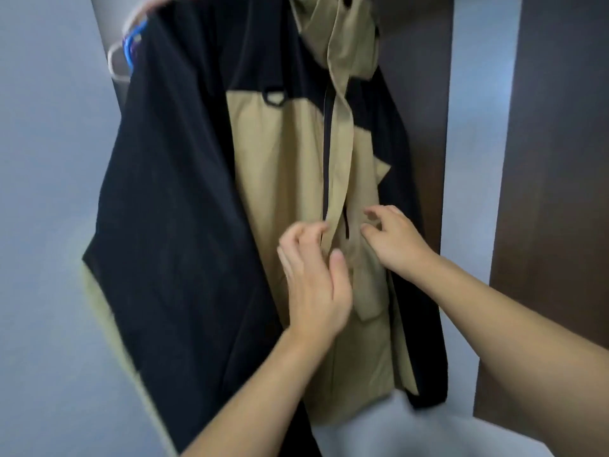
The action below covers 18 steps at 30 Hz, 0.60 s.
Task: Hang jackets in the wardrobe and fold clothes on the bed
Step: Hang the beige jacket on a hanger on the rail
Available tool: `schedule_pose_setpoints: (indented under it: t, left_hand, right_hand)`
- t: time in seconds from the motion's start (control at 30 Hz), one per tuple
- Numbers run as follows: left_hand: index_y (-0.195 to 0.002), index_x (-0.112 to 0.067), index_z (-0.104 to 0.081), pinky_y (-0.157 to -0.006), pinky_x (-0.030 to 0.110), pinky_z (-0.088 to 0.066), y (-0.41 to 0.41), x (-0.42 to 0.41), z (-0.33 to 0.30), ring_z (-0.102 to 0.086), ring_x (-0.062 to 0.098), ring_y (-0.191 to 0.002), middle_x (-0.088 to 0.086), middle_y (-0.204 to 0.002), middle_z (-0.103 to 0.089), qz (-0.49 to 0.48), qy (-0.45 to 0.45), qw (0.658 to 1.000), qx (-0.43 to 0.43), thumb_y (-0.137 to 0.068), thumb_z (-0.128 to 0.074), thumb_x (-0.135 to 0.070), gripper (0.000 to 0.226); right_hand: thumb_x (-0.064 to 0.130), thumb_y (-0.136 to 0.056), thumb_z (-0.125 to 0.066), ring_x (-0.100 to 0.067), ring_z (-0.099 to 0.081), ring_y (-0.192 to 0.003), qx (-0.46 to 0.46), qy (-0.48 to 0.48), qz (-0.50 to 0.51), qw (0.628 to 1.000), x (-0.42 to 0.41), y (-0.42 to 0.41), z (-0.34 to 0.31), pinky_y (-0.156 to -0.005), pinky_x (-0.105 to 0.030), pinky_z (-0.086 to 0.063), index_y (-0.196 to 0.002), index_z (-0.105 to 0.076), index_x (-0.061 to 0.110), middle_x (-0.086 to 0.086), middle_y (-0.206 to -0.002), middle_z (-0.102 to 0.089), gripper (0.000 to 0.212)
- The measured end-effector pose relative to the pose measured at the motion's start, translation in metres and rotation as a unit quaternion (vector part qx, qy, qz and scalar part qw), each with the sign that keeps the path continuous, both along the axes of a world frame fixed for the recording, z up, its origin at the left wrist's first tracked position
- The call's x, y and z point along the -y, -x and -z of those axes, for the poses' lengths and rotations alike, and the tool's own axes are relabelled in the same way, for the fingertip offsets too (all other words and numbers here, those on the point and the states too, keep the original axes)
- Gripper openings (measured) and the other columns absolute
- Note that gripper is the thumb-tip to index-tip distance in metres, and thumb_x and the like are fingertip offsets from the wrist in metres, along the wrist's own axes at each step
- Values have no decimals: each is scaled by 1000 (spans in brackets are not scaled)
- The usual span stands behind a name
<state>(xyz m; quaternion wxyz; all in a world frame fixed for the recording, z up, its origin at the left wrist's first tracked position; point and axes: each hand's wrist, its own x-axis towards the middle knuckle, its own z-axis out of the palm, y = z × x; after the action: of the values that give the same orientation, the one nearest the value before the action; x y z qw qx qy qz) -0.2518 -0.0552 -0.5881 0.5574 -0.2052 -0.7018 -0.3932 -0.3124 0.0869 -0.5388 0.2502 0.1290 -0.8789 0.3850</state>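
Observation:
A black and tan jacket (270,179) hangs in front of me, its top end out of the frame. Its front zip runs down the middle with a tan flap beside it. My left hand (313,278) is at the left edge of that flap, fingers curled against the zip line and thumb up; whether it pinches the cloth is unclear. My right hand (392,239) hovers at the right front panel with fingers loosely curled, holding nothing that I can see. The image is blurred.
Blue and white hangers (127,51) stick out at the jacket's upper left shoulder. A dark brown wardrobe panel (553,192) stands on the right. A pale blue-grey wall (43,159) fills the left side.

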Motion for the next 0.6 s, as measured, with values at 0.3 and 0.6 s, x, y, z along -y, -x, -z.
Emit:
schedule_pose_setpoints:
  t: [0.3,0.6]
  left_hand:
    - [-113,-45,-38,-81,15,-46,-24,22,186,-59,5,-101,-16,-107,-58,174,-53,929,323,-94,-43,-28,26]
    - [-76,-21,-58,-60,28,-42,-14,28,257,-50,13,-61,-2,-64,-53,156,-288,777,538,-82,-45,-16,15]
  right_hand:
    - [90,-72,-33,-22,-62,-98,160,9,4,987,38,-49,101,-88,-44,-50,-111,-62,16,-4,-111,-66,89]
    - [38,-90,-56,-20,-61,-71,137,-14,52,989,40,-46,193,-64,-35,-52,-83,-64,10,-1,-78,-64,30]
